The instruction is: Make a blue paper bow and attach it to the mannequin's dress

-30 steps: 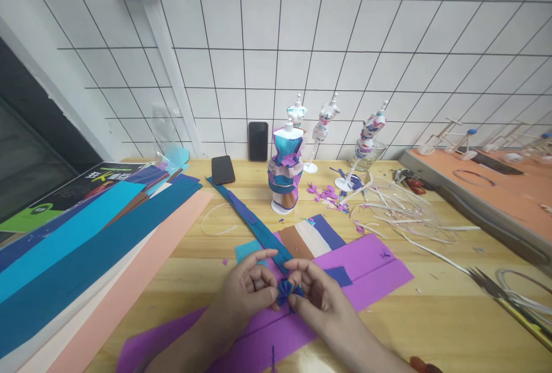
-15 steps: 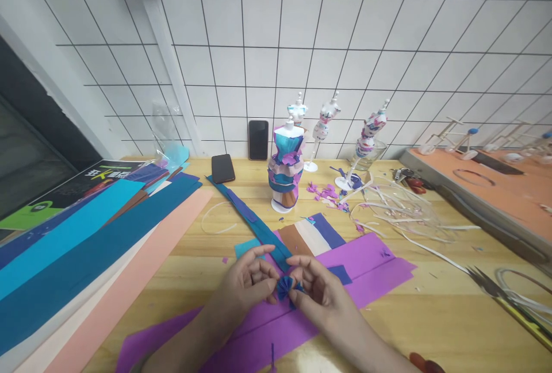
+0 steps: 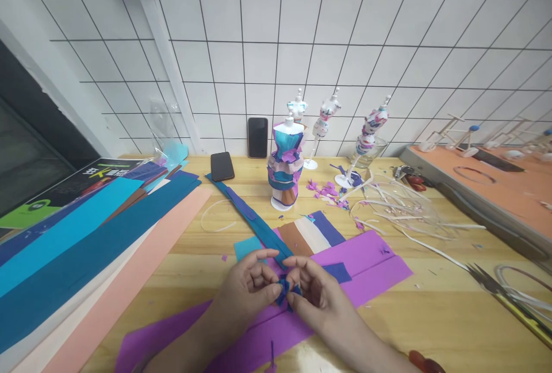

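Observation:
Between my hands is a small folded blue crepe-paper piece (image 3: 282,292), pleated and partly covered by my fingers. My left hand (image 3: 254,284) pinches its left side with thumb and fingertips. On the other side my right hand (image 3: 313,289) grips it between thumb and index finger. Both hands hover over a large purple crepe-paper sheet (image 3: 366,261) lying slantwise on the table. Just past my fingertips lies a long teal paper strip (image 3: 259,226). Brown, cream and dark blue paper pieces (image 3: 308,232) overlap the sheet's far edge. A small dress form (image 3: 285,166) clad in coloured paper stands behind.
Long paper strips (image 3: 99,246) fan out at left. Two phones, one flat (image 3: 222,166) and one propped (image 3: 257,137), sit near the wall. Further mini dress forms (image 3: 370,131), purple scraps (image 3: 325,192), tangled white cord (image 3: 397,203) and tweezers-like tools (image 3: 495,289) occupy the right.
The blue paper piece has turned from a visible pleated fan to a more crumpled, edge-on look. My fingers have closed in around it; the view has shifted slightly.

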A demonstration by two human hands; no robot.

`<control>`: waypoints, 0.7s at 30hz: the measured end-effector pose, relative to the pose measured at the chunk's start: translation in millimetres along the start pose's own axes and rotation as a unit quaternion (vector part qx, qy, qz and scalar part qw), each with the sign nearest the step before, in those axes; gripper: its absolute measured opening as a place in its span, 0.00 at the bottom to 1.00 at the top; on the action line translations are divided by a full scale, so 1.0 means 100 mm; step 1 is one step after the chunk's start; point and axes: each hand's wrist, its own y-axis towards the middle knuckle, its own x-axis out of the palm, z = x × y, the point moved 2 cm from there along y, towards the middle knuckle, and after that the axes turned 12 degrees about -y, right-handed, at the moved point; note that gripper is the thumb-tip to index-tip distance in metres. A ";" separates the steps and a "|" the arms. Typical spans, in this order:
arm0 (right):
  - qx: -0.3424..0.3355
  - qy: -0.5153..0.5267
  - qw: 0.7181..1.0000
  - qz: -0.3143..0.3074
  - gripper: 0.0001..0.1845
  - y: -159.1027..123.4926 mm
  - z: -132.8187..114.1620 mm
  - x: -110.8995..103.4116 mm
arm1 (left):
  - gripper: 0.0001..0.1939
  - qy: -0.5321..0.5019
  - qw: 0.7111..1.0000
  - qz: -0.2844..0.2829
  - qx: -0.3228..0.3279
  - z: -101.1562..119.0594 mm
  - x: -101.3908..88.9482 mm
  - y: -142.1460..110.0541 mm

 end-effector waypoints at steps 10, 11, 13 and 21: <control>-0.008 -0.029 1.000 -0.003 0.15 -0.03 -0.02 -0.01 | 0.19 -0.006 1.000 0.004 -0.012 0.06 0.04 -0.03; -0.008 -0.030 0.999 -0.004 0.15 -0.03 -0.03 -0.02 | 0.19 -0.007 1.000 0.005 -0.012 0.05 0.04 -0.04; -0.009 -0.034 0.999 -0.004 0.15 -0.03 -0.03 -0.02 | 0.18 -0.008 1.000 0.005 -0.011 0.04 0.04 -0.04; -0.004 -0.023 1.000 0.000 0.15 -0.03 -0.01 -0.02 | 0.18 -0.006 1.000 0.002 -0.008 0.01 0.01 -0.01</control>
